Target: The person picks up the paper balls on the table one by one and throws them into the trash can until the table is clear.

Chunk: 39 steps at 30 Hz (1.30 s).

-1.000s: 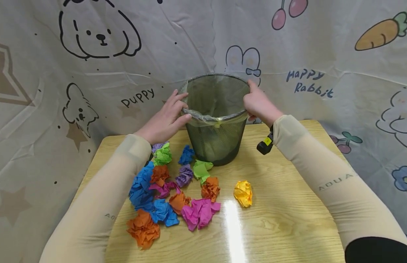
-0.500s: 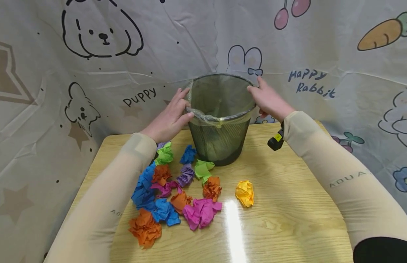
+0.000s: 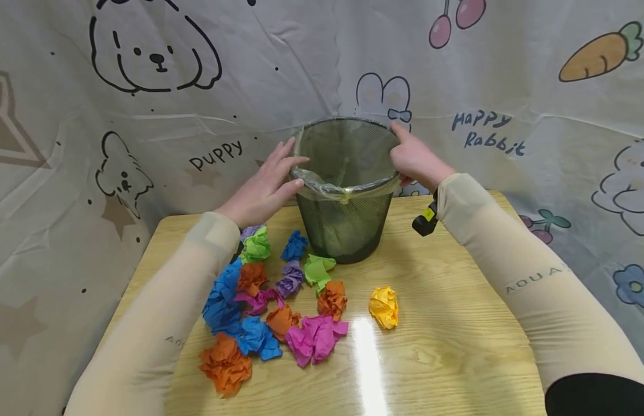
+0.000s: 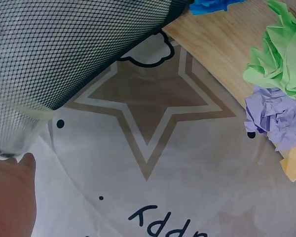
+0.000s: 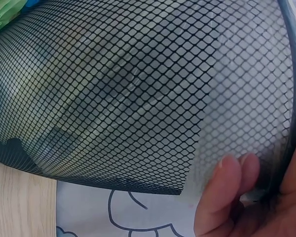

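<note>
A black wire-mesh waste bin (image 3: 347, 228) stands upright at the back of the table, lined with a thin, see-through yellowish bag (image 3: 322, 184) folded over its rim. My left hand (image 3: 263, 189) rests at the left side of the rim with fingers extended, one reaching over the edge. On the opposite side, my right hand (image 3: 417, 162) grips the rim and liner, its index finger lying along the edge. Curled fingers (image 5: 222, 187) show against the mesh in the right wrist view. Only a fingertip (image 4: 15, 192) appears beside the rim in the left wrist view.
Crumpled paper balls in several colours, including a pink one (image 3: 316, 340) and a large blue one (image 3: 223, 300), lie left and in front of the bin. A yellow ball (image 3: 384, 307) sits apart on the wooden table (image 3: 446, 346). A printed cloth (image 3: 280, 69) hangs close behind.
My right hand shifts outward to the right with the rim, then back left, its index finger settling along the edge. A left finger now reaches farther over the rim. The paper balls stay put.
</note>
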### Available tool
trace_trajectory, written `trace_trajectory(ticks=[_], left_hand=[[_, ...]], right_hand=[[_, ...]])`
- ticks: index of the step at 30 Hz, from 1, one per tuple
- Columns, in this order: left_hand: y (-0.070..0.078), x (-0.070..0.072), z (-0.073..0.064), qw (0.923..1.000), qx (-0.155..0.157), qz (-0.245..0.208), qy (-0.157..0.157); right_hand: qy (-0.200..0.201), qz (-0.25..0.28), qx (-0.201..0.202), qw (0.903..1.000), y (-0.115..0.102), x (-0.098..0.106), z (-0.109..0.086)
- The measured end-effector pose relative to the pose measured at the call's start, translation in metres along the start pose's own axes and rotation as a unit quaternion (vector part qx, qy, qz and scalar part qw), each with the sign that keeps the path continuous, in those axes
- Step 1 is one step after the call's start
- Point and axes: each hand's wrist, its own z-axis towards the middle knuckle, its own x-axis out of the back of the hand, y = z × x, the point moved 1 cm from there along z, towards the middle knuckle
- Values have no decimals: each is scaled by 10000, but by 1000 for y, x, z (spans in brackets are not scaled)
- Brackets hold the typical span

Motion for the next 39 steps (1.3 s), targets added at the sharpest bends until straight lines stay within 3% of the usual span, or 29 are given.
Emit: trace_trajectory(ticks=[6, 9, 15, 20, 28, 34, 39], left_hand=[[-5, 12, -9, 9993, 179, -246, 222], [-12, 17, -18, 9979, 421, -318, 383], [-30, 18, -40, 9949, 931, -6, 401], [-45, 8, -60, 9917, 1231, 357, 39], [-54, -13, -82, 9776, 1735, 484, -1085], [-58, -28, -87, 9725, 1753, 554, -1428], [-59, -36, -83, 9669, 1850, 584, -1659]], right_hand=[[-10, 145, -42, 9999, -1, -1, -1], [-18, 165, -54, 9998, 0, -1, -1], [38, 222, -84, 9997, -1, 2, 1], [18, 334, -187, 9993, 0, 0, 1], [27, 369, -119, 9992, -1, -4, 0], [56, 315, -108, 9994, 0, -6, -2], [52, 278, -77, 9996, -2, -5, -2]])
